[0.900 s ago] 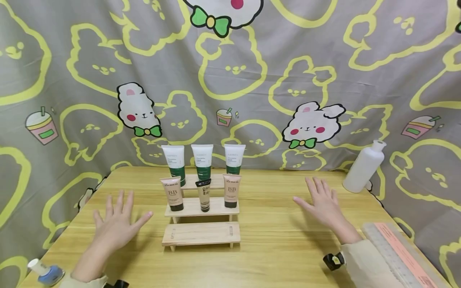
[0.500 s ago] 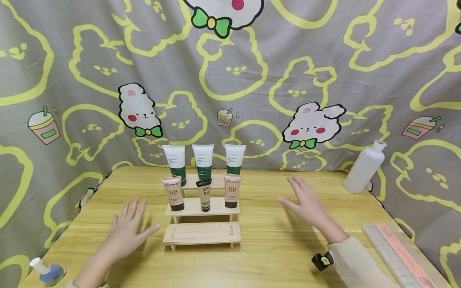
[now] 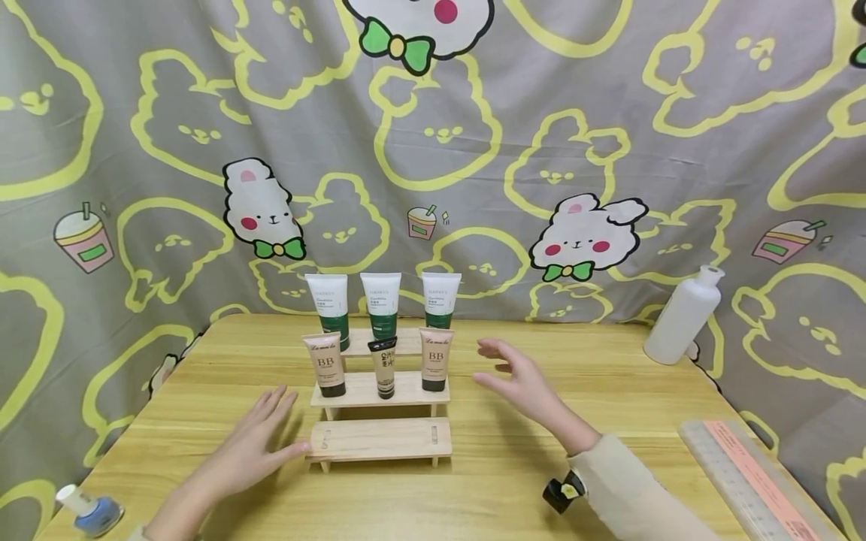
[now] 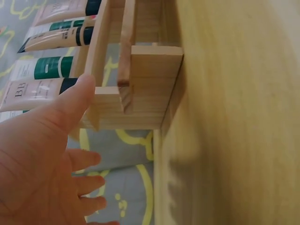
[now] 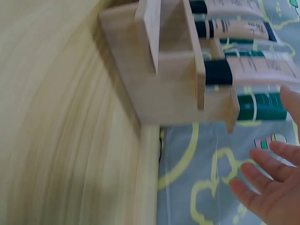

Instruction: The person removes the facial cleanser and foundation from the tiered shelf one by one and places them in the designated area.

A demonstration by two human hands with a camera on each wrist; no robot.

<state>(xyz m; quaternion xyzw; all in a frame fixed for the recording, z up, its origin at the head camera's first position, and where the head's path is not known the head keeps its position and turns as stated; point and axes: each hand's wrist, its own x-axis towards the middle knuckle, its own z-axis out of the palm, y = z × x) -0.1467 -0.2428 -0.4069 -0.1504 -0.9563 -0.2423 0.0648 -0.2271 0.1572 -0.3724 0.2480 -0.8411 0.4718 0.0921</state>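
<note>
A stepped wooden display rack [image 3: 380, 439] stands on the table. Its back step carries white-and-green tubes [image 3: 382, 304]. On the middle step stand two pink BB cream tubes [image 3: 435, 359] and a small beige tube with a black crimped end [image 3: 384, 367]; the front step is bare. My left hand [image 3: 246, 451] is beside the rack's left side, its thumb tip near the front step, fingers extended. My right hand [image 3: 524, 383] is at the rack's right, thumb and fingers spread apart and slightly bent, close to the right BB cream tube. Both hands hold nothing.
A white bottle [image 3: 685, 315] stands at the back right. On the right edge lies a clear ruler [image 3: 751, 481] with a pink strip. A blue nail polish bottle [image 3: 95, 512] sits at the front left. A patterned curtain [image 3: 467, 113] hangs behind the table.
Both hands have come inward toward the rack, the left moving right and slightly nearer, the right moving left. The rack and tubes have stayed put.
</note>
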